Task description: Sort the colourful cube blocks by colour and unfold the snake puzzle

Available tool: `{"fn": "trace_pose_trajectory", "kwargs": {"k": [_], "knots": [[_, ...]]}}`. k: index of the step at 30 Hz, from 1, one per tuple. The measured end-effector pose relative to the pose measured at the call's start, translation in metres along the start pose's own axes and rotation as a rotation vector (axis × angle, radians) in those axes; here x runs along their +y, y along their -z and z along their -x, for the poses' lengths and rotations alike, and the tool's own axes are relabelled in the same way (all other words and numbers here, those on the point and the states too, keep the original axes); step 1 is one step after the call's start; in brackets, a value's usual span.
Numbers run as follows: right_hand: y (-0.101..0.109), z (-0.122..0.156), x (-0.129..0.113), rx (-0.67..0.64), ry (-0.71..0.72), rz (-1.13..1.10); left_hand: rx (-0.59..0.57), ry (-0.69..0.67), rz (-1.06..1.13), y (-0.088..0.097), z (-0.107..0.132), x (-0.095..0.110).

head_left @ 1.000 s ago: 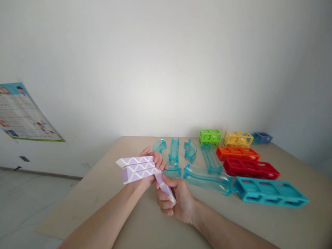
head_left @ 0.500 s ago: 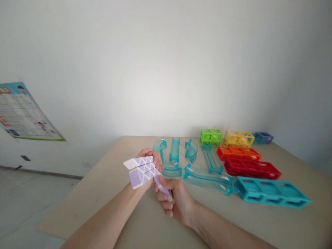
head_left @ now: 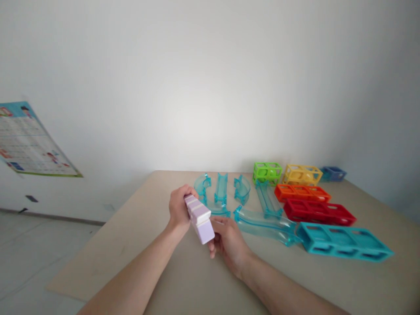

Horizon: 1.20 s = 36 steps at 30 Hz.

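A purple and white folding snake puzzle (head_left: 199, 217) is held above the table, its narrow side turned toward me. My left hand (head_left: 180, 204) is closed around the far left part of it. At the near right side, my right hand (head_left: 226, 238) has its fingers curled against the puzzle, partly hidden behind it. Beyond the hands lie clear teal track pieces: a straight one (head_left: 221, 188), a curved one (head_left: 242, 190) and a long wavy one (head_left: 262, 224).
On the right of the table (head_left: 108, 258) are frame blocks: teal (head_left: 344, 241), red (head_left: 319, 211), orange (head_left: 302, 193), yellow (head_left: 302, 175), green (head_left: 267, 173) and blue (head_left: 335, 173). A white wall (head_left: 197, 87) stands behind; a poster (head_left: 36, 144) hangs at left.
The puzzle has been turned from its patterned broad face to its narrow side, and its strip in my right hand has swung out of sight. My left hand has rotated upright.
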State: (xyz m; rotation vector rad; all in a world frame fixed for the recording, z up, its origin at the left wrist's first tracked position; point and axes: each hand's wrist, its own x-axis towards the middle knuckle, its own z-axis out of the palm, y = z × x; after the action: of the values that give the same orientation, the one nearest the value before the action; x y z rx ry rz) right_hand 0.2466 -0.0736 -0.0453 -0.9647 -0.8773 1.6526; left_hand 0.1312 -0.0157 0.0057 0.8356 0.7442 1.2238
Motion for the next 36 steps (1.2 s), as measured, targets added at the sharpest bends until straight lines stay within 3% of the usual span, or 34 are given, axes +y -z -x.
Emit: {"fn": "trace_pose_trajectory", "kwargs": {"k": [4, 8, 12, 15, 20, 23, 26, 28, 33, 36], "knots": [[-0.004, 0.001, -0.003, 0.135, 0.100, -0.033, 0.109, -0.313, -0.238, 0.002, -0.001, -0.007], [-0.006, 0.004, -0.003, 0.274, 0.181, 0.209, 0.195, -0.405, -0.372, 0.003, -0.004, -0.017], [-0.004, 0.004, 0.006, 0.290, 0.333, 0.419, 0.279, -0.460, -0.468, 0.005, -0.009, -0.024], [-0.004, 0.003, 0.013, 0.274, 0.481, 0.500, 0.263, -0.423, -0.538, 0.006, -0.013, -0.028], [-0.002, 0.002, 0.007, 0.315, 0.456, 0.461, 0.191, -0.316, -0.354, 0.006, -0.016, -0.030], [0.001, 0.001, -0.001, 0.299, 0.450, 0.287, 0.034, -0.255, -0.136, 0.001, -0.013, -0.027], [0.004, -0.002, -0.006, 0.242, 0.508, 0.114, -0.209, -0.161, -0.124, -0.004, -0.008, -0.024], [0.005, -0.003, -0.007, 0.229, 0.519, 0.037, -0.268, -0.142, -0.131, -0.006, -0.006, -0.024], [0.003, -0.002, -0.003, 0.164, 0.454, -0.090, -0.112, -0.234, 0.018, -0.005, -0.013, -0.019], [0.001, 0.000, 0.000, 0.132, 0.401, -0.091, 0.050, -0.276, 0.094, 0.002, -0.023, -0.014]]}}
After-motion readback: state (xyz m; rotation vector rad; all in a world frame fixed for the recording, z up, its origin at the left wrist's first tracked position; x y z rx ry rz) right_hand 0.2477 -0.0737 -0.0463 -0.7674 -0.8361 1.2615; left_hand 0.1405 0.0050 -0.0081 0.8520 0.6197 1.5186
